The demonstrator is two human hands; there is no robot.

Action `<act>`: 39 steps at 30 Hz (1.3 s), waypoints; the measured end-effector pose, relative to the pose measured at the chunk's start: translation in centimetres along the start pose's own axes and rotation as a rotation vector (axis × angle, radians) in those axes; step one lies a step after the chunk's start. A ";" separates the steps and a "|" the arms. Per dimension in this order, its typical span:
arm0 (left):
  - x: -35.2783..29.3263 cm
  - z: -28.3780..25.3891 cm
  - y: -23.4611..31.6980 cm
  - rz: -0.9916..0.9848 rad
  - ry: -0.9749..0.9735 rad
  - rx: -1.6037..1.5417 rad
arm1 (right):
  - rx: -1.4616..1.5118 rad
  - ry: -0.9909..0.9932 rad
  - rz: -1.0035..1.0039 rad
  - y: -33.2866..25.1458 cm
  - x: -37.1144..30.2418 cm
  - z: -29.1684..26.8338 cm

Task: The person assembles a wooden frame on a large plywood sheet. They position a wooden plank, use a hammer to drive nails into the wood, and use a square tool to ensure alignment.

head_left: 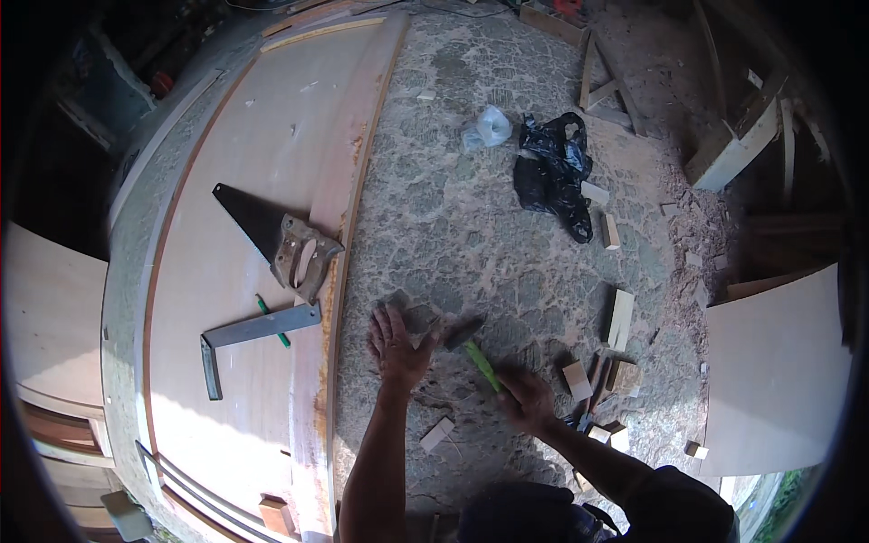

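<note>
Currently we clench our right hand (528,401) around a dark-headed hammer with a bright green handle (483,364), its head just beside our left thumb, over the rough grey floor (453,195). Our left hand (398,351) is palm down, fingers extended and ungripped; we cannot tell what lies beneath. Leftward, a wooden-handled handsaw (306,260) lies on a pale wooden panel (217,362).

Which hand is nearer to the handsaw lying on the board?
Left. The left hand, spread open, is right of and below the handsaw in the picture; the right hand, gripping the hammer, is farther right and lower.
</note>
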State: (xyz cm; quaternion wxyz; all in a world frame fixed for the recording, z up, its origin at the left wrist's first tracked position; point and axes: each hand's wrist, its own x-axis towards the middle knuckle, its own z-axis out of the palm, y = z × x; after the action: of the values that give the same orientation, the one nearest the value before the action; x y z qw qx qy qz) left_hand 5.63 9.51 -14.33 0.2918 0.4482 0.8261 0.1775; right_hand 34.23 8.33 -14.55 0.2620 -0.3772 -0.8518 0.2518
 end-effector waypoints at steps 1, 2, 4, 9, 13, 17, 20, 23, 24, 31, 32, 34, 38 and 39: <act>2.3 0.3 1.8 -0.076 -0.038 0.015 | 0.000 0.010 -0.006 0.0 0.4 -0.2; 3.9 0.3 3.4 -0.152 -0.080 0.037 | 0.004 0.021 -0.006 0.2 0.8 -0.1; 5.5 0.8 5.1 -0.245 -0.120 0.082 | 0.090 -0.079 0.003 2.2 3.8 -0.7; 4.9 0.4 2.5 -0.362 -0.104 0.173 | 0.209 0.034 0.252 8.5 22.6 0.1; 5.9 2.2 4.3 -0.266 -0.142 0.150 | -0.117 0.642 0.051 23.6 40.6 2.3; 5.9 2.8 3.8 -0.248 -0.101 0.154 | -0.140 0.357 0.334 25.1 48.8 5.8; 5.6 2.6 2.6 -0.275 -0.082 0.169 | -0.142 0.311 0.318 18.8 49.2 10.7; 5.8 2.8 3.5 -0.254 -0.106 0.151 | -0.015 0.265 0.163 17.3 47.4 11.2; 5.8 2.7 3.5 -0.258 -0.108 0.141 | 0.156 0.246 0.202 16.2 46.4 11.3; 5.6 2.1 3.7 -0.251 -0.102 0.130 | 0.206 0.514 0.345 19.1 43.9 7.6; 5.6 2.1 3.9 -0.250 -0.106 0.131 | -0.055 0.510 0.387 20.8 44.3 6.6; 5.6 2.0 4.0 -0.258 -0.111 0.137 | -0.297 0.421 0.440 21.6 44.8 6.2; 5.4 1.7 3.3 -0.273 -0.093 0.146 | -0.224 0.149 0.494 21.3 45.9 5.9; 5.3 1.6 3.3 -0.283 -0.103 0.146 | -0.204 0.090 0.506 21.6 46.2 5.7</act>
State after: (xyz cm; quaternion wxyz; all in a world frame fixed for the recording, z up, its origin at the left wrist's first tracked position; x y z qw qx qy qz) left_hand 6.49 15.81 -15.40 0.3223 0.3558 0.8758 0.0509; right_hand 14.93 55.49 -20.43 0.1891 -0.6133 -0.7390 0.2048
